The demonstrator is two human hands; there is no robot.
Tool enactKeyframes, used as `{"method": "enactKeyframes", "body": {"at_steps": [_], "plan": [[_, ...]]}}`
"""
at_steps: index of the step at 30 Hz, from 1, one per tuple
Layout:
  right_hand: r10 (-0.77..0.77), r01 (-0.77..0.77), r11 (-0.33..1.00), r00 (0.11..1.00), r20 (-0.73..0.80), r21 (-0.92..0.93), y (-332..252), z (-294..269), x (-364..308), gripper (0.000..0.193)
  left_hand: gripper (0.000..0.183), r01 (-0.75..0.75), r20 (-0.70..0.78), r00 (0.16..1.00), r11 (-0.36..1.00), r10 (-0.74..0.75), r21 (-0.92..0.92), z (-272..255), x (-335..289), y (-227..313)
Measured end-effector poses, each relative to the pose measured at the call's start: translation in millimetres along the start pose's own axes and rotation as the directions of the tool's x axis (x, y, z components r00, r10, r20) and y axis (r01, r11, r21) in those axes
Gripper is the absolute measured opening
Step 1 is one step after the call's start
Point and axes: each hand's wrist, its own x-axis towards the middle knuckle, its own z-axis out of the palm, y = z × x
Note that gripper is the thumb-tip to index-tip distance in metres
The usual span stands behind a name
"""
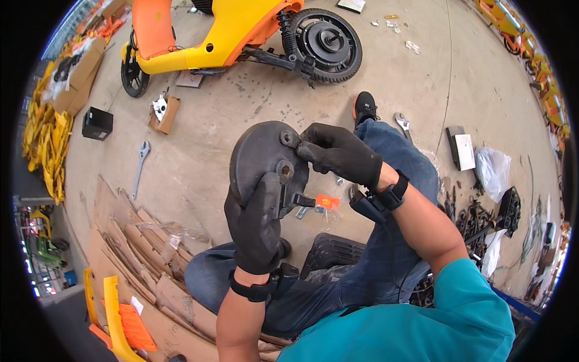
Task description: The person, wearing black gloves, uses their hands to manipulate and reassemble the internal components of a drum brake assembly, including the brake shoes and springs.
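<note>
A round black drum brake plate (256,154) is held up in front of me, tilted. It has a central hole with a brass-coloured lining, a second smaller round fitting (288,139) near its edge, and a lever arm (301,200) sticking out at its lower right. My left hand (256,226), in a dark glove, grips the plate from below with the thumb across its face. My right hand (342,154), gloved too, is closed at the upper right edge, fingers pinched beside the smaller fitting. Whatever lies between those fingertips is hidden.
A yellow and orange scooter (211,51) with its rear wheel (325,45) stands ahead. Adjustable wrenches lie at left (141,169) and right (403,123). Flattened cardboard (142,241) spreads at lower left. Black metal parts (473,235) and a plastic bag (493,172) lie right.
</note>
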Motion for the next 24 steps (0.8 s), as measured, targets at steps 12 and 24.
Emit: {"method": "enactKeyframes", "body": {"at_steps": [12,24], "plan": [[-0.14,0.124,0.982,0.983,-0.116,-0.142,-3.1,-20.8,-4.3,0.024,0.042,-0.372,0.096,0.924,0.818,0.369,0.439,-13.0,2.6,-30.5],[-0.16,0.151,0.984,0.983,0.089,0.095,-17.4,-35.7,-18.7,0.025,0.036,0.135,0.003,0.989,0.915,-0.145,-0.38,-3.5,1.8,-6.9]]}}
